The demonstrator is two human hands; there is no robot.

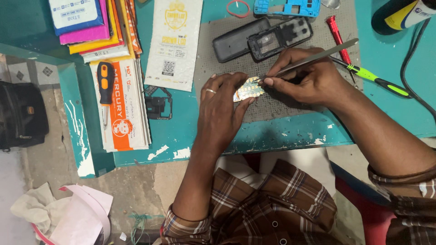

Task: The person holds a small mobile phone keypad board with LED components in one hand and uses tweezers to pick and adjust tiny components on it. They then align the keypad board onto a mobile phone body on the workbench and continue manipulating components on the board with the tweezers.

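Your left hand (221, 103) pinches the small circuit board (249, 88) by its edges, pressing it down on the grey work mat (272, 106) near the front edge of the teal table (290, 131). Your right hand (303, 77) is closed around the metal tweezers (313, 58), their tips touching the board's top edge. Keep the board flat and still with your 2 gripping fingers, and brace your right wrist on the mat so the tips stay steady. Work lightly, since the board looks thin and easy to scratch. The open black phone shell (279, 38) lies just behind.
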